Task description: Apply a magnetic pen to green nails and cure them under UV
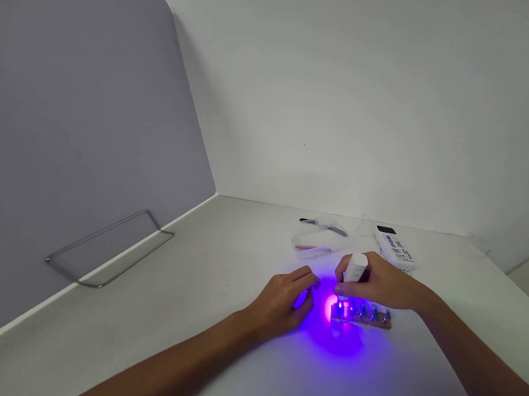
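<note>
My right hand point(375, 278) is closed around a small white UV lamp point(356, 268), held tilted with its lit end down. Violet light from it falls on the left end of a narrow brown strip point(384, 324), which carries several small bluish, shiny pieces point(372, 314). What exactly these pieces are, I cannot make out. My left hand point(286, 296) rests on the table left of the strip, apart from it. Its fingers are loosely curled, with a gap between thumb and fingers and nothing visible in them.
Behind my hands, a clear plastic bag point(318, 239) with thin items lies on the white table point(189, 288). A white box-shaped device with a dark end point(395, 247) lies to its right. A bent metal wire frame point(132, 262) stands at the left against a grey panel point(87, 106).
</note>
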Motion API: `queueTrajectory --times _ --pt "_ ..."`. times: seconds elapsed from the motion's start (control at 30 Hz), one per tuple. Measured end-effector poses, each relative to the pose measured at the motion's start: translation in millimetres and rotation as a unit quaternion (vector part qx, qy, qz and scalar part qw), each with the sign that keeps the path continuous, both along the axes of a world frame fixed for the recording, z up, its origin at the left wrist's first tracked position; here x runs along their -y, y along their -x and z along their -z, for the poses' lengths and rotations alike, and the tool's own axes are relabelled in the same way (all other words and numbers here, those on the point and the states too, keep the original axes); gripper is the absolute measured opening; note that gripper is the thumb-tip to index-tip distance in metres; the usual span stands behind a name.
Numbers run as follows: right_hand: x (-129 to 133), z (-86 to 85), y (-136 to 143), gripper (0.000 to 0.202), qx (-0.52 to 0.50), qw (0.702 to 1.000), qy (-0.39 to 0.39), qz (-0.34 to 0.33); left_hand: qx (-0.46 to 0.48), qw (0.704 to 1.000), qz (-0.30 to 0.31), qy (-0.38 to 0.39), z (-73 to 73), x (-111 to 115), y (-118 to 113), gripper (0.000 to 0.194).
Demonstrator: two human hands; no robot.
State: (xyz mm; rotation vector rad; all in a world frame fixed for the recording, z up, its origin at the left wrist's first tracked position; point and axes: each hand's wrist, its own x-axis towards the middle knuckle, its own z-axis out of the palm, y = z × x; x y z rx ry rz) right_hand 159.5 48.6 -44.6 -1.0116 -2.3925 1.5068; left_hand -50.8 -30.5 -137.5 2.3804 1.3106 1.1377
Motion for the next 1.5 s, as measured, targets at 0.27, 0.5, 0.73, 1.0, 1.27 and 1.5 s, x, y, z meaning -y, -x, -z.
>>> queueTrajectory --times 0.27,0.5,0.73,1.0,1.27,1.5 --pt "0.0 0.2 0.1 0.024 -0.002 1.000 0.007 -0.006 -0.007 1.000 -0.006 0.006 -0.9 -1.0 -0.2 0.020" --pt "-1.3 0.7 -0.3 0.023 -0.004 1.000 0.003 -0.006 -0.002 1.000 -0.004 0.009 -1.6 0.1 -0.2 0.020" --pt "-0.7 0.8 -0.3 0.022 0.001 1.000 -0.001 -0.003 -0.002 1.000 -0.005 0.004 -0.9 -0.1 -0.3 0.020" --pt "-0.2 -0.2 0.5 0.021 0.005 1.000 -0.002 -0.002 -0.008 1.000 -0.004 0.005 -1.9 -1.3 0.6 0.019" --pt "-0.5 -0.5 0.3 0.021 0.010 1.000 -0.007 0.003 -0.006 1.000 -0.006 -0.002 0.0 -1.2 -0.3 0.020" --pt "-1.2 1.2 0.1 0.019 0.006 1.000 -0.007 -0.005 -0.012 1.000 -0.009 0.004 -0.6 -1.6 0.7 0.021"
